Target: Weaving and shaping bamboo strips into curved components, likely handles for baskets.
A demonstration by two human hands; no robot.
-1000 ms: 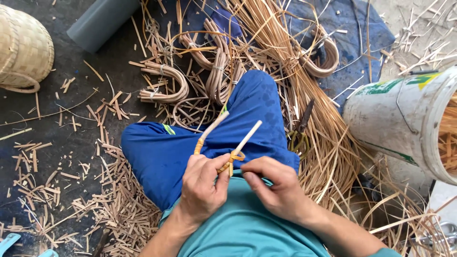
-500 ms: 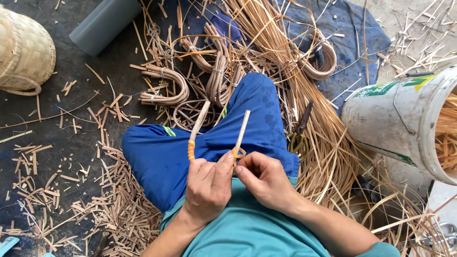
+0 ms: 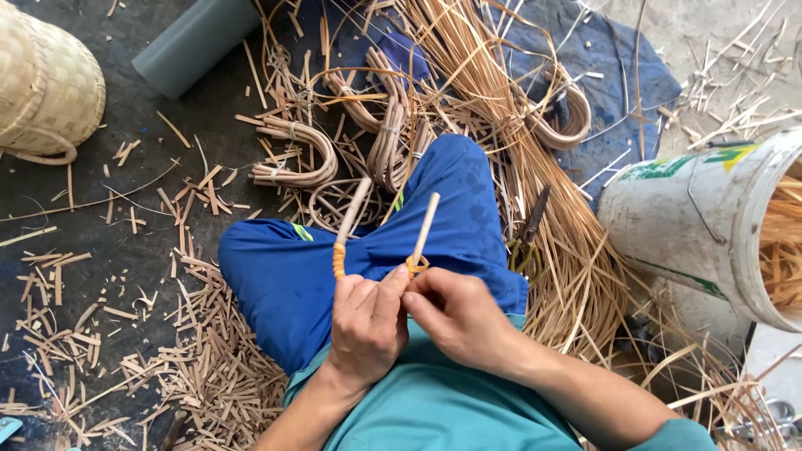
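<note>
I hold a bent rattan cane handle (image 3: 351, 213) over my lap; its two pale ends stick up and away from me. My left hand (image 3: 365, 326) grips the bend, next to the arm that carries an orange strip wrapping. My right hand (image 3: 455, 317) pinches a thin orange strip (image 3: 415, 266) at the base of the right arm. Both hands touch each other above my blue trousers (image 3: 284, 276).
Bundles of long cane strips (image 3: 501, 125) and several bent cane hoops (image 3: 292, 154) lie ahead. A white bucket (image 3: 702, 217) with strips lies tipped at right. A woven basket (image 3: 46, 83) sits top left, a grey tube (image 3: 196, 42) beside it. Offcuts litter the floor; pliers (image 3: 526, 238) rest by my knee.
The two cane ends have swung from crossed and tilted right to nearly parallel and upright. My hands have closed in on the bend and my right fingers now work the strip.
</note>
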